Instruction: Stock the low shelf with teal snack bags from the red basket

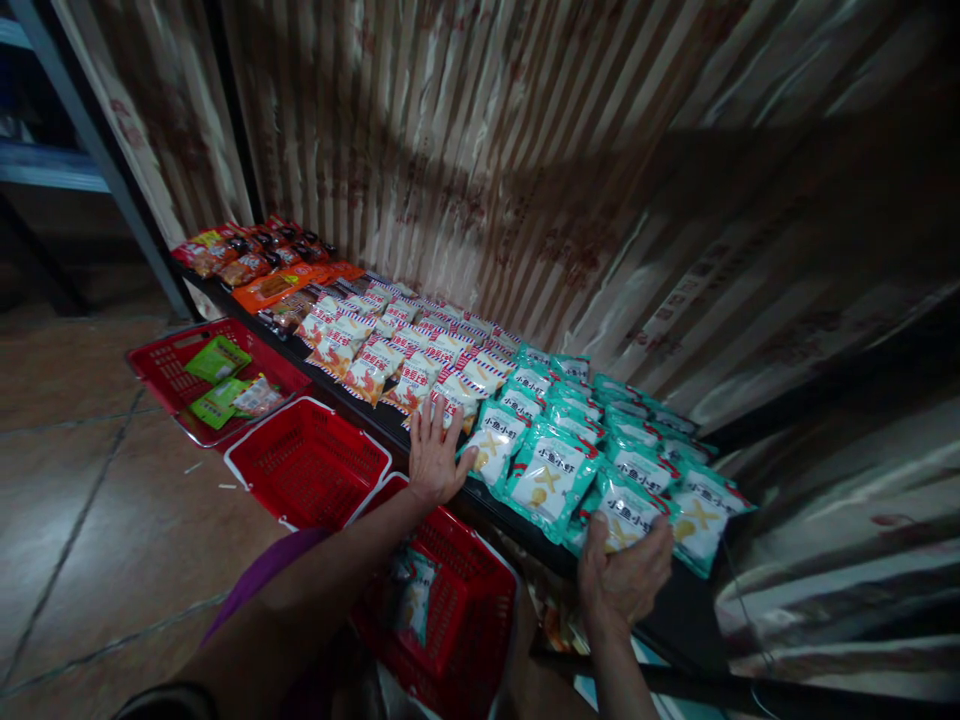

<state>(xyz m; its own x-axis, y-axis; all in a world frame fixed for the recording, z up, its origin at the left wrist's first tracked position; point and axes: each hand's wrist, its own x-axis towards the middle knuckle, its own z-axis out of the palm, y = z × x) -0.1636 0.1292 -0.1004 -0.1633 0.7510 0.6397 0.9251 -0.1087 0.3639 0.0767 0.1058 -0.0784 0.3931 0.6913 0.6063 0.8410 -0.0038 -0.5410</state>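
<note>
My left hand (pixel 436 455) lies with its fingers spread at the front edge of the black shelf, its fingertips against a white-and-orange snack bag (pixel 448 392). Its thumb reaches toward a teal snack bag (pixel 496 440) beside it. Further right, my right hand (pixel 626 575) grips the lower part of another teal snack bag (pixel 626 510), thumb on one side and fingers on the other. More teal bags (pixel 550 475) stand in leaning rows around it. Rows of white-and-orange bags (pixel 367 365) fill the shelf's middle.
Red-and-dark packets (pixel 247 262) and an orange packet (pixel 277 285) sit at the shelf's far left. Below stand three red baskets: one (pixel 161 360) with green packets (pixel 217 360), a middle one (pixel 307 460), and one (pixel 480 600) with a teal bag (pixel 416 595). A striped curtain (pixel 480 170) hangs behind.
</note>
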